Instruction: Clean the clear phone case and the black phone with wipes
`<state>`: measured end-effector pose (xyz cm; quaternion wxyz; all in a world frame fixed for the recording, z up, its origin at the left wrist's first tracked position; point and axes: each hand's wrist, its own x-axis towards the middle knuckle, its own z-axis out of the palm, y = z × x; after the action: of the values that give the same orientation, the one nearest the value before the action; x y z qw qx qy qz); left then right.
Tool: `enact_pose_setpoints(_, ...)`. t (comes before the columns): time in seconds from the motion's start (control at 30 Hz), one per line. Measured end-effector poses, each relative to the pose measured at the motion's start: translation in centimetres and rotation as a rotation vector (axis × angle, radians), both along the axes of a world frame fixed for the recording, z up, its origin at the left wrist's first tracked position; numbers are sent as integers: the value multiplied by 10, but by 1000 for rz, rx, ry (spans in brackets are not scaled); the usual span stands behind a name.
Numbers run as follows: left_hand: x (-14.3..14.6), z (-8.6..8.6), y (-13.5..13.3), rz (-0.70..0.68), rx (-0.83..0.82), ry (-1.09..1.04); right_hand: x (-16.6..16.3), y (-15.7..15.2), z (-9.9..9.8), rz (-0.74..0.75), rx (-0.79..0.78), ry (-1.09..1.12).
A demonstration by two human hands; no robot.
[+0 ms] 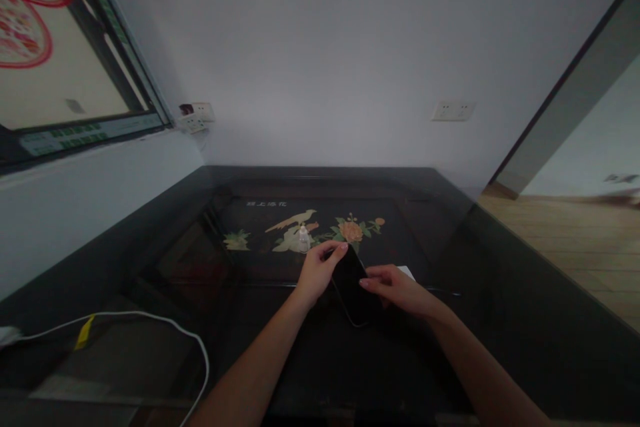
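A black phone (pixel 353 287) lies tilted over the dark glass-topped table (pixel 450 347), held between both hands. My left hand (pixel 316 271) grips its far left corner with the fingers curled over the top edge. My right hand (pixel 395 289) pinches the phone's right side with bent fingers. A small clear bottle (pixel 303 237) stands just beyond my left hand. A white slip of paper (pixel 407 271) pokes out from behind my right hand.
The table carries a painted bird-and-flower panel (pixel 305 227) under the glass. A white cable (pixel 165 327) with a yellow tag loops across the near left. Wall sockets (pixel 196 117) sit in the left corner, another socket (pixel 453 110) on the back wall. Wooden floor (pixel 575 240) lies right.
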<state>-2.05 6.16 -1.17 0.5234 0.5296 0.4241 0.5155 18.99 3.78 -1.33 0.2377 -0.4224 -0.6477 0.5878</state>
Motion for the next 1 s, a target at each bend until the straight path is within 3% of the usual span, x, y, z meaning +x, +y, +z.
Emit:
enact_pose_setpoints(0.2, 3, 0, -4, 54, 53, 22, 3, -2, 1, 18, -143, 124)
enact_pose_setpoints(0.33, 3, 1, -3, 122, 46, 9, 8, -7, 7, 136, -325, 217)
enact_pose_setpoints(0.5, 1, 1, -1, 129, -8, -28, 12, -8, 8, 253, -344, 228)
enact_pose_setpoints(0.7, 7, -1, -3, 44, -291, -371, 11, -3, -3, 170, -315, 255)
enact_pose_setpoints(0.8, 11, -4, -4, -1, -344, -495, 8, 0, -9, 100, -292, 289)
enact_pose_setpoints(1.0, 13, -19, -2, 64, -253, -324, 1, 2, -14, 56, -304, 335)
